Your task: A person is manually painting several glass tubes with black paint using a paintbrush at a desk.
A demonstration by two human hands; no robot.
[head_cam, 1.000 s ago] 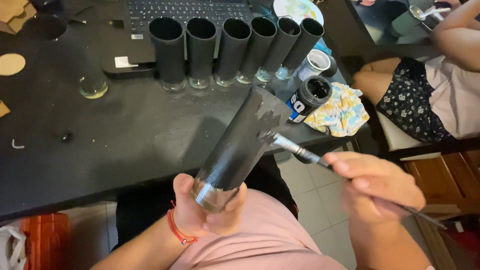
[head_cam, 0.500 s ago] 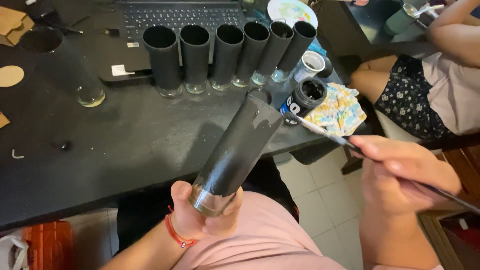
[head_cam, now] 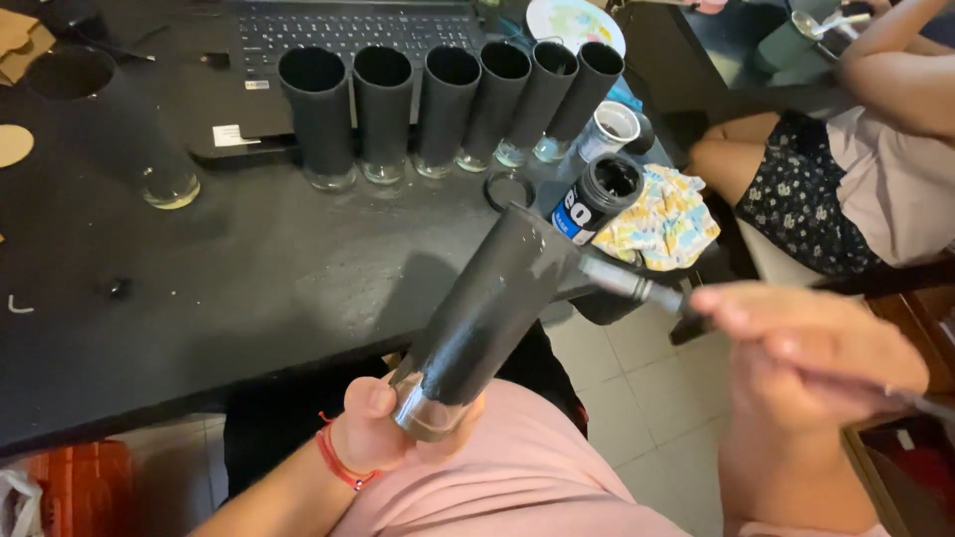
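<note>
Brush (head_cam: 622, 281) back against matte-black glass cylinder (head_cam: 477, 318), both hands gripping: left (head_cam: 383, 433) base, right (head_cam: 806, 343) brush.

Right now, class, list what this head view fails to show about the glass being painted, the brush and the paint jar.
- Brush tip: blurred where it meets the glass.
- Brush handle: hidden in the right hand, its end cut off by the right edge.
- Glass base: covered by the left hand.
- Paint jar: paint level too dark to tell.
</note>
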